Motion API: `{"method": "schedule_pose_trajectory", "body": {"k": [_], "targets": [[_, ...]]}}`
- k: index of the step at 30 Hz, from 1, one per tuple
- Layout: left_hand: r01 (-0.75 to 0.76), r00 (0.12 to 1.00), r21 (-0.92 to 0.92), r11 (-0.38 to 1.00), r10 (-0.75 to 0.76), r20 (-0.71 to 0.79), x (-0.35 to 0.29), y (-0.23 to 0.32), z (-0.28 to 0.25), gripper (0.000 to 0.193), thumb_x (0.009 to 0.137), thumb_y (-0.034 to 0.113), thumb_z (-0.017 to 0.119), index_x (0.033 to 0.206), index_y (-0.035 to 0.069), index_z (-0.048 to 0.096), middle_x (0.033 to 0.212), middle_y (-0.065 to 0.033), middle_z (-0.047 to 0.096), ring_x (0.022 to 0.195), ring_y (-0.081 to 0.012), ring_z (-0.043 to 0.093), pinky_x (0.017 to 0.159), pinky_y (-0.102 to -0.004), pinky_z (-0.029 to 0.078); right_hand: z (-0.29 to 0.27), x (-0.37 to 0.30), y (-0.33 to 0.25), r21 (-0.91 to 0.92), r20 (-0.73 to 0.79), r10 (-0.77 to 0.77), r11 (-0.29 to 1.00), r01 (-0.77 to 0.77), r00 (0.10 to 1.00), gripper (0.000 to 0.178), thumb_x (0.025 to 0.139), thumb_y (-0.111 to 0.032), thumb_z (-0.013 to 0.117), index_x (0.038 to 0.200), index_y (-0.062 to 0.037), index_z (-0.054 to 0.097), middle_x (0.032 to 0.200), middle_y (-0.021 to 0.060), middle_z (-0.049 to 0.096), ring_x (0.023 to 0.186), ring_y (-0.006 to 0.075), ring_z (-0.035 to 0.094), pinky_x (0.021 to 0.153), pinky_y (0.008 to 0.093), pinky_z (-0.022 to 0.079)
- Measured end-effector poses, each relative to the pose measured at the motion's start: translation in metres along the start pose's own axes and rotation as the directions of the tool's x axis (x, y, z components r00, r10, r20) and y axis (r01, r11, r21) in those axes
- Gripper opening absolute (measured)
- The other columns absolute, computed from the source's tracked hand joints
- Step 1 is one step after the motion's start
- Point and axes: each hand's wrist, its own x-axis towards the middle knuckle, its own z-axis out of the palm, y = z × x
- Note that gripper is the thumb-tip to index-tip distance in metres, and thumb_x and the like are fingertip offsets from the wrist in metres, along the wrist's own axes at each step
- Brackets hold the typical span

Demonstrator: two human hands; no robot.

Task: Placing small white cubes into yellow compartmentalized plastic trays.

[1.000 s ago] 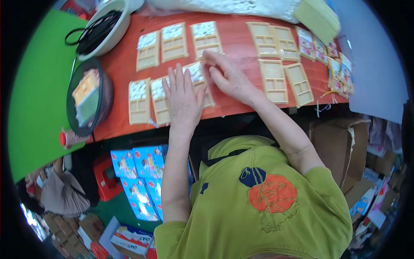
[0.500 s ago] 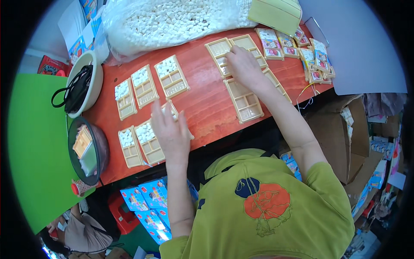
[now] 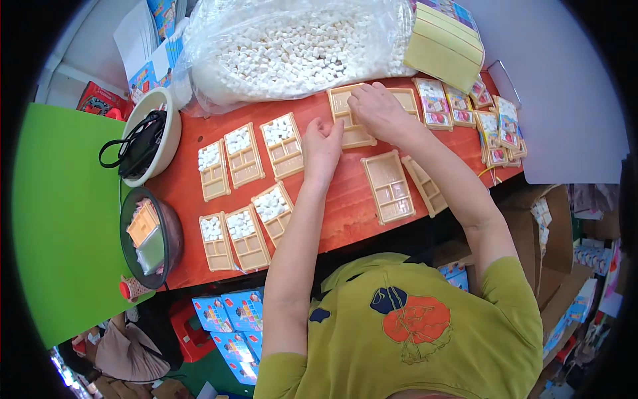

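Observation:
My right hand [image 3: 380, 113] reaches over a tan compartment tray [image 3: 342, 101] at the far middle of the table, its fingers bent down onto it. Just left of that tray is my left hand [image 3: 322, 151], thumb raised against the tray's edge and apart from the half-curled fingers; nothing shows between them. Another tan tray [image 3: 404, 100] lies partly behind my right hand. Nearer me are a tray without white pieces [image 3: 388, 186] and one partly under my right forearm [image 3: 425, 185]. On the left, several trays [image 3: 243, 158] have small white pieces [image 3: 237, 139] in their largest compartment.
A big clear bag of white pieces [image 3: 286, 56] lies along the back. Filled packs [image 3: 502, 126] are piled at the right, beside a yellow sheet [image 3: 444, 50]. A cream basin [image 3: 174, 126] and a dark bowl [image 3: 174, 233] stand left. An open carton [image 3: 551, 246] is at right.
My left hand has moved right and away from me, from above the filled trays to beside the far tan tray. My right hand stays at that tray. The whole view has shifted slightly.

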Motion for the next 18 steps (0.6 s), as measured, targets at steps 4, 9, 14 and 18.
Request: {"method": "schedule_pose_trajectory", "body": {"k": [4,9,14,18], "targets": [[0.286,0.925,-0.300,0.910,-0.181,0.335,-0.002,0.040,-0.026,0.037,0.091,0.022,0.067,0.112,-0.007,0.060,0.072,-0.0033,0.064,0.052,-0.0099,0.055,0.044,-0.0254,0.042,-0.014,0.014,0.010,0.037,-0.005,-0.081,0.996,0.082,0.997,0.011,0.075,-0.005,0.065,0.085,-0.0048,0.059,0.094,0.0102,0.060,0.096,0.0268,0.059,0.083,0.0401,0.044],[0.325,0.935,-0.367,0.871,-0.238,0.263,0.007,0.044,-0.043,0.027,0.090,0.018,0.068,0.105,-0.003,0.062,0.070,0.0003,0.061,0.045,-0.0040,0.045,0.037,-0.0198,0.032,0.025,0.068,0.047,0.538,-0.044,0.169,0.835,-0.119,0.985,0.029,0.080,-0.010,0.068,0.107,-0.0012,0.060,0.108,0.0168,0.060,0.103,0.0358,0.059,0.088,0.0437,0.049],[0.380,0.922,-0.421,0.823,-0.301,0.243,0.003,0.055,-0.040,0.027,0.093,0.017,0.063,0.109,-0.004,0.058,0.080,-0.0071,0.068,0.050,-0.0100,0.059,0.037,-0.0202,0.043,0.062,0.118,0.067,0.339,0.240,0.172,0.907,-0.249,0.955,0.043,0.078,-0.016,0.070,0.117,-0.0029,0.060,0.117,0.0189,0.059,0.106,0.0362,0.059,0.093,0.0420,0.049],[0.429,0.885,-0.472,0.771,-0.252,0.392,0.005,0.048,-0.038,0.031,0.096,0.016,0.058,0.117,-0.005,0.049,0.092,-0.0157,0.069,0.059,-0.0197,0.069,0.036,-0.0217,0.048,0.058,0.138,0.052,0.268,0.281,0.248,0.907,-0.324,0.927,0.038,0.079,-0.015,0.069,0.115,-0.0071,0.062,0.119,0.0200,0.058,0.108,0.0361,0.060,0.091,0.0435,0.051]]}}
